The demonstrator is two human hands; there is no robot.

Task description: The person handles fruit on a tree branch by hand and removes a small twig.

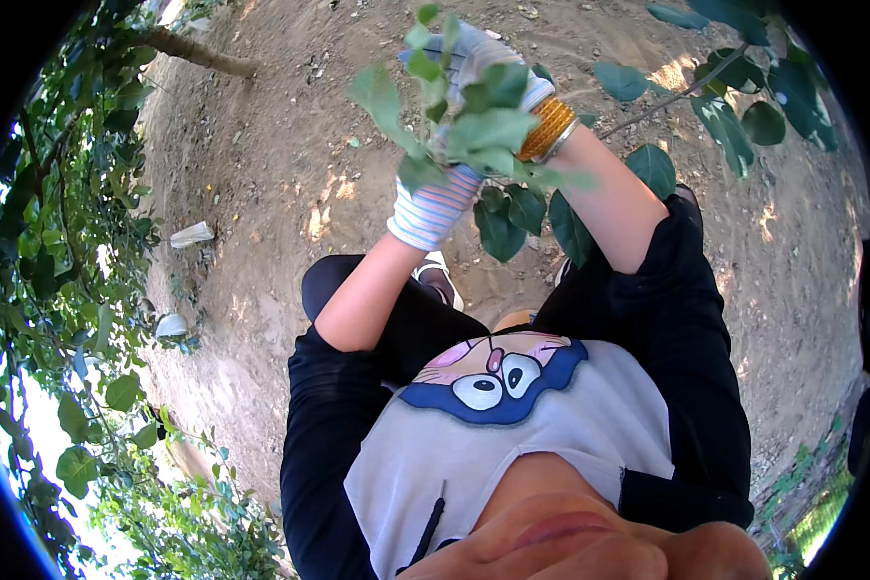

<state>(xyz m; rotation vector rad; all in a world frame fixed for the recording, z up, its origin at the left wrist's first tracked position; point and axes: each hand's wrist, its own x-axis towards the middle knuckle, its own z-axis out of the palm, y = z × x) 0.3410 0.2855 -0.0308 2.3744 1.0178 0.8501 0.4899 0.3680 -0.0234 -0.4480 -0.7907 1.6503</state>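
Observation:
My left hand (438, 203), in a glove with pale blue and pink stripes, reaches in among the leaves of a leafy branch (496, 138). Its fingers are mostly behind the foliage, so its grip cannot be made out. Farther forward, my right hand (471, 61) wears a matching glove, with yellow-orange bangles and a silver one at the wrist. Its blurred fingers point left, partly behind the leaves; whether they hold a stem cannot be told. Larger dark leaves (504, 225) hang below the right wrist.
Bare brown soil (261, 167) lies below. Dense foliage (65, 239) fills the left side, with a thick branch (199, 52) above. Another leafy stem (685, 93) reaches in at upper right. Pale litter (191, 234) lies at left. My shoe (438, 279) shows beneath my left forearm.

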